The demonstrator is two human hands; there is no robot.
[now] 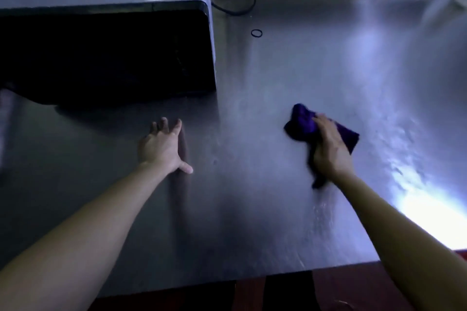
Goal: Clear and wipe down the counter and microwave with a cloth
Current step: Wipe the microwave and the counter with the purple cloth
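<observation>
The purple cloth (302, 121) is pressed to the surface (240, 222) right of the microwave (106, 58), clamped under the right grip (328, 145); the left grip (161, 149) is spread open, holding nothing. Overlapping strokes are advised, and the small ring (256, 33) should be lifted first.

1 head view, close above counter (252, 209), facing forward and down

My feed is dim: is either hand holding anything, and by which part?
The right hand grips the purple cloth around its bunched middle, on the counter. The left hand holds nothing, spread open on it.
</observation>
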